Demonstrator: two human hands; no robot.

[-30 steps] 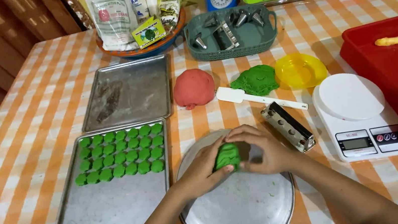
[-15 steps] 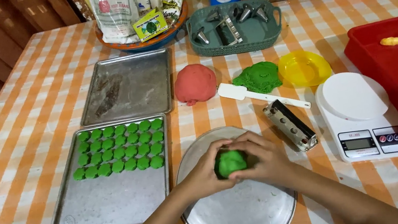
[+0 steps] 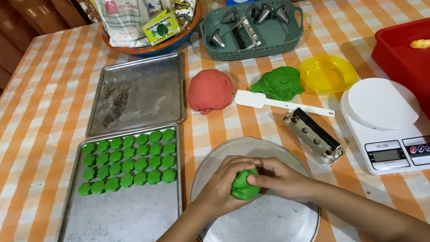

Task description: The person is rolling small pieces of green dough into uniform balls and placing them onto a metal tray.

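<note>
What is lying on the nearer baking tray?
Rows of small green dough pieces fill the far part of the nearer baking tray; its near part shows bare metal. Nothing there is covered.

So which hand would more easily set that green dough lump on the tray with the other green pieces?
Probably the left hand: it cups the green dough lump on the side facing the tray, while the right hand lies farther away.

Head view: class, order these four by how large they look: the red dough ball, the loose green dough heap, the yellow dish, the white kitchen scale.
1. White kitchen scale
2. Yellow dish
3. Red dough ball and loose green dough heap: look alike in spread, so unranked.
</note>
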